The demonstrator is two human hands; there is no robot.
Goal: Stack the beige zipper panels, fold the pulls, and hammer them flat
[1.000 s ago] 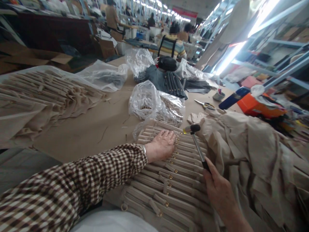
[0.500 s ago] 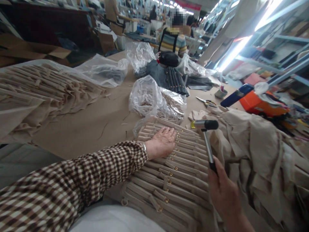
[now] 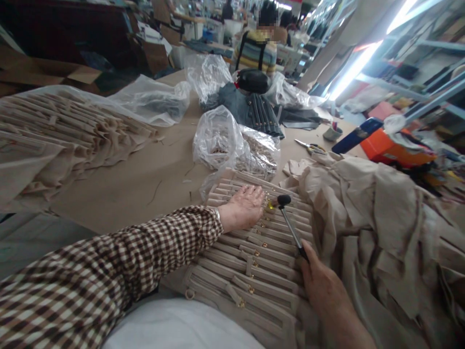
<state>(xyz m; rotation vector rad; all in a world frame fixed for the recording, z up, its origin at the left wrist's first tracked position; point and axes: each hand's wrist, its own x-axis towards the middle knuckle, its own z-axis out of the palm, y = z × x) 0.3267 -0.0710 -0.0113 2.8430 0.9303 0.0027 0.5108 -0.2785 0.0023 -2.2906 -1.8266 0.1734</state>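
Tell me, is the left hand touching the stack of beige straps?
Touching. In the head view the left hand lies flat, palm down, on the stack of beige straps, with no gap under the fingers.

Bright, blown-out tube lights (image 3: 354, 68) upper right; soft shadows on bench (image 3: 145, 179); wide-angle bending at edges; far background blurred.

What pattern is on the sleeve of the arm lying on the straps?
The sleeve on the left arm has a brown and white check, seen in the head view.
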